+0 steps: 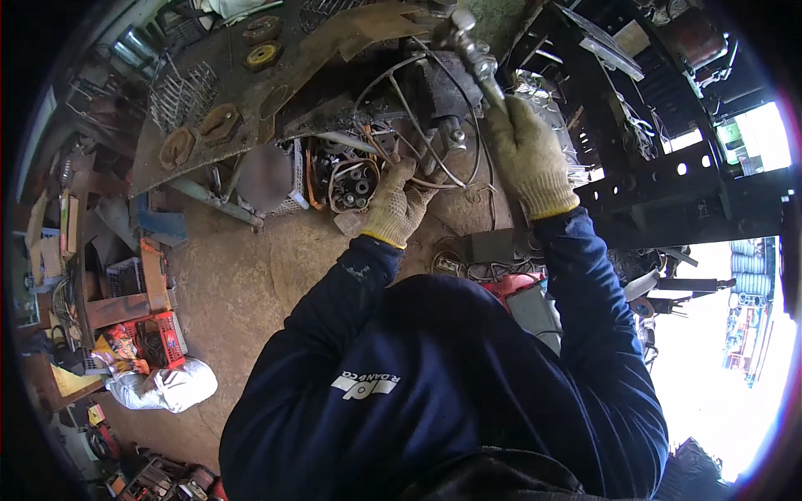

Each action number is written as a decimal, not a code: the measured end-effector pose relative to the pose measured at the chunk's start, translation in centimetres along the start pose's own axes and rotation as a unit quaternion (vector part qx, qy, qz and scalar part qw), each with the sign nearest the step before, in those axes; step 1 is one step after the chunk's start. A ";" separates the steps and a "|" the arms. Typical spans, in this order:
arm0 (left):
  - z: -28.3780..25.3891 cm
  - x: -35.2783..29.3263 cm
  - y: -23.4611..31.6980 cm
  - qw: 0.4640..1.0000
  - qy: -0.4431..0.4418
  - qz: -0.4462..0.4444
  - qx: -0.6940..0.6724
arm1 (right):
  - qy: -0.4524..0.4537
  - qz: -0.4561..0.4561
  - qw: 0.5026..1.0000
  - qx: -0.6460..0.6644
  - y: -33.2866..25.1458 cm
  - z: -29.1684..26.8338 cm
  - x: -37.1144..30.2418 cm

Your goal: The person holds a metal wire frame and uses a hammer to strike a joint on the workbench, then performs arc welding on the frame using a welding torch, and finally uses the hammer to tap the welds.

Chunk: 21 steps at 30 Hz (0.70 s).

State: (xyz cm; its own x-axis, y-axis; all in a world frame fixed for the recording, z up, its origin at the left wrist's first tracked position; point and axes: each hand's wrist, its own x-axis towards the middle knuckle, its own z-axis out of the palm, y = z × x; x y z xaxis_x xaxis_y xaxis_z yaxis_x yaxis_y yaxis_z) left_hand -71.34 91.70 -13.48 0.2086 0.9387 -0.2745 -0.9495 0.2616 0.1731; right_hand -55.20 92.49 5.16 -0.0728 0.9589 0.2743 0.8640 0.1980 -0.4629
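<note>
My left hand (393,207), in a knitted work glove, is closed on the near side of a round wire frame (402,93). The frame has a thin metal ring with bars across it, and it lies against a bench vise (445,88). In my gloved right hand (528,157), to the right of the vise, is a hammer (482,65). Its metal head is raised toward the far side, above the vise. My left fingertips are partly hidden among the wires.
A steel workbench (292,113) with flat metal pieces and a wire rack (182,93) stretches to the left. Below it sits a basket of metal parts (355,185). Dark steel beams (693,196) stand at right. A red crate (159,338) is at lower left.
</note>
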 end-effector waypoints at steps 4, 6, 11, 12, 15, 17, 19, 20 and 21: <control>-0.2 -0.1 -0.2 1.000 0.005 -0.004 -0.003 | -0.009 -0.003 1.000 -0.023 -0.1 0.9 -0.1; -0.6 -0.2 -0.3 1.000 0.013 -0.010 -0.003 | -0.015 -0.010 0.999 -0.038 -0.3 0.9 -0.1; -1.1 0.1 -0.4 0.999 -0.028 -0.008 -0.013 | -0.005 -0.014 0.999 -0.046 0.0 0.9 0.0; -0.9 0.3 -0.1 0.999 -0.037 -0.007 -0.012 | -0.005 -0.011 0.999 -0.041 0.2 0.7 0.3; -0.9 0.0 0.1 1.000 -0.013 -0.009 -0.023 | 0.018 -0.007 1.000 -0.009 0.2 0.6 0.6; -1.2 0.1 0.1 1.000 -0.005 -0.007 -0.016 | 0.011 -0.012 1.000 -0.018 0.0 1.2 0.3; -0.9 0.0 0.2 1.000 0.012 0.001 -0.010 | 0.010 -0.016 1.000 -0.022 -0.2 1.3 0.4; -0.7 -0.2 0.2 1.000 0.004 0.000 -0.001 | 0.010 -0.016 1.000 -0.022 -0.4 0.9 0.4; -0.6 -0.3 0.1 1.000 -0.002 -0.001 0.007 | 0.010 -0.017 1.000 -0.024 -0.6 0.6 0.5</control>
State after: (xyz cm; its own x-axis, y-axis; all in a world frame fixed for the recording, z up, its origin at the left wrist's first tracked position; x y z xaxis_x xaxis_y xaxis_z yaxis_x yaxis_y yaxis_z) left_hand -71.67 91.27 -13.96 0.2108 0.9393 -0.2705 -0.9459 0.2659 0.1861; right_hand -56.03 93.01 5.05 -0.0931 0.9475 0.3059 0.8839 0.2201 -0.4126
